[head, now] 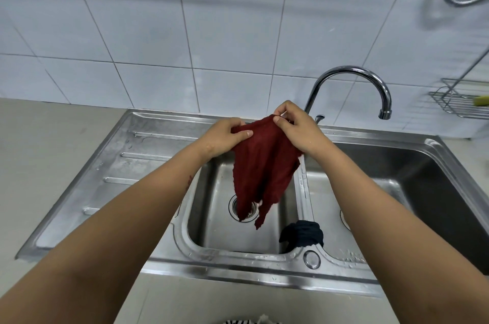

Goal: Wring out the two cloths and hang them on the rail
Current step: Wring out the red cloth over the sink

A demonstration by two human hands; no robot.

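Up at mid-frame, the left hand [225, 137] and right hand [296, 128] each pinch the top edge of a red cloth [264, 165] hanging over the left sink basin [211, 218]; a dark cloth [301, 233] lies bunched on the divider [301, 186] lower down, below the faucet [352, 85].

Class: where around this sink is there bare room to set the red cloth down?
Free: the ribbed drainboard left of the basins, and the countertop beyond it. Crowded: the divider, where the dark cloth sits.
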